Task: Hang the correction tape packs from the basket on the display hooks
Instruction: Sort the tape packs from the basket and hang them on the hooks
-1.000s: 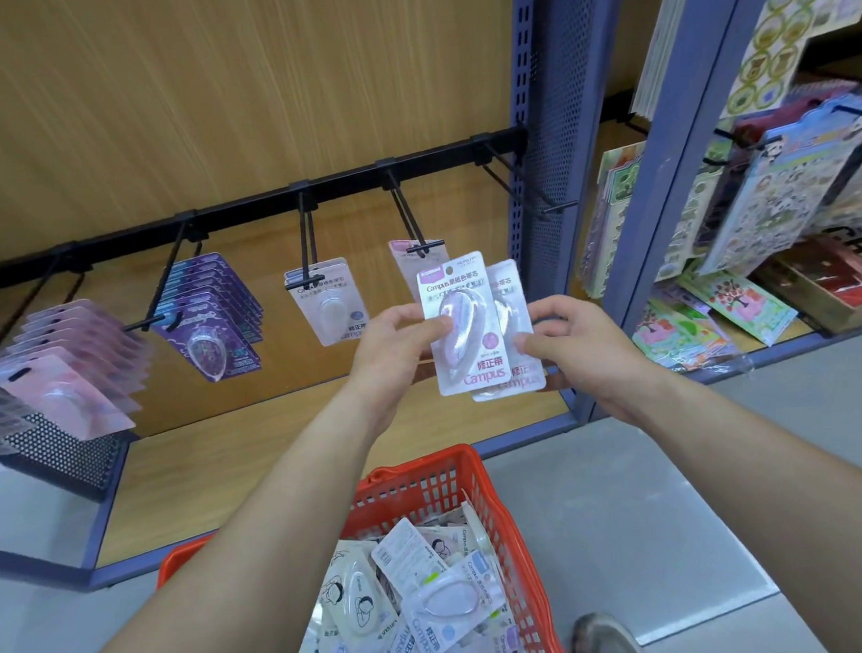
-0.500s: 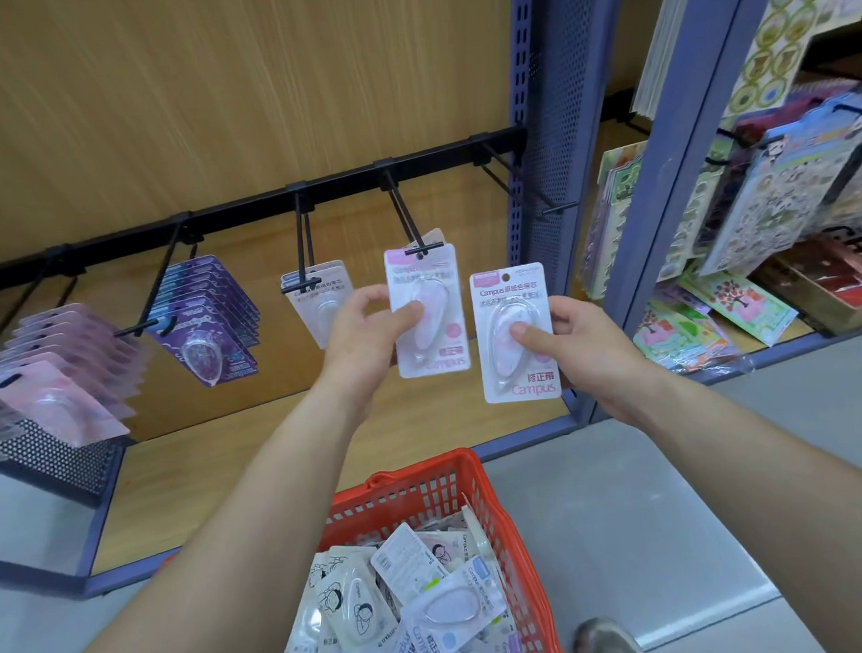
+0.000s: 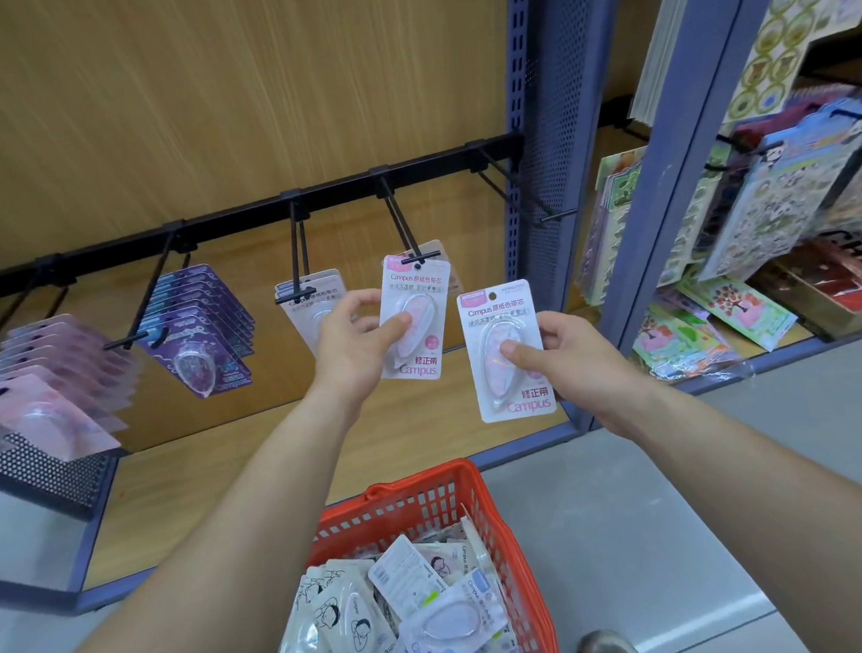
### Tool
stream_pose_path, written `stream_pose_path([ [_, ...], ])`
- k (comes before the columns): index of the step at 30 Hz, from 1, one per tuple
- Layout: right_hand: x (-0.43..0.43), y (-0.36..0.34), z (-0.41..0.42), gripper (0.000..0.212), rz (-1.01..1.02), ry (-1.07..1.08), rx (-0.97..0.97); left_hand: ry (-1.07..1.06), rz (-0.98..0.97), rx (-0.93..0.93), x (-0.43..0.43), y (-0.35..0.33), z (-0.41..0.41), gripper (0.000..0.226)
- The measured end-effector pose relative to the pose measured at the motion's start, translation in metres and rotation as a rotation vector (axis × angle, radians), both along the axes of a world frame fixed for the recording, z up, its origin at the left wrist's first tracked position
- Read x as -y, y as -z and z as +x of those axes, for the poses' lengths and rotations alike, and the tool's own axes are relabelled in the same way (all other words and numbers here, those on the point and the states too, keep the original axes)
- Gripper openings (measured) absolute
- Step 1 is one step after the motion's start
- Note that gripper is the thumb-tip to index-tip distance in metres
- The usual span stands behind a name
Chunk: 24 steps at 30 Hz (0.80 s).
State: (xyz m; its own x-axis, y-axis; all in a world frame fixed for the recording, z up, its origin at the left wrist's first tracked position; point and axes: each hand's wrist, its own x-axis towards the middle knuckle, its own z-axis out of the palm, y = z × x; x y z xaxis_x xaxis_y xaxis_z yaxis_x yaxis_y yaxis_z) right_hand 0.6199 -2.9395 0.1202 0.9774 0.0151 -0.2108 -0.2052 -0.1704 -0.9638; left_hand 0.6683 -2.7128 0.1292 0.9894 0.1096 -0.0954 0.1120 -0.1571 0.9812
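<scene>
The scene is taken in by one wide-angle camera worn on the head, directed forward and down along both forearms toward the hook rail (image 3: 237, 213) of a wood-backed shelf bay (image 3: 198, 87). The left hand (image 3: 353, 342) and right hand (image 3: 579, 362) are seen near mid-frame, and the red basket (image 3: 411, 511) is caught close underneath (the frame edges are stretched by the lens).
</scene>
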Motion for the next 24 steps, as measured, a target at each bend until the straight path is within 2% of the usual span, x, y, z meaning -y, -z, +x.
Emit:
stream_pose_path([
  [6, -0.010, -0.001, 0.009, 0.023, -0.004, 0.032, 0.031, -0.074, 0.089, 0.002, 0.004, -0.001, 0.013, 0.028],
  [10, -0.033, -0.003, 0.023, 0.019, 0.045, 0.017, 0.071, -0.092, 0.215, 0.044, -0.017, -0.009, 0.007, 0.037],
  [14, -0.058, 0.000, 0.039, 0.016, 0.066, 0.028, 0.093, 0.005, 0.322, 0.128, -0.055, -0.018, -0.023, 0.029],
  [24, -0.078, 0.014, 0.046, 0.013, 0.020, 0.139, 0.102, 0.201, 0.473, 0.060, -0.111, -0.001, -0.067, 0.019],
])
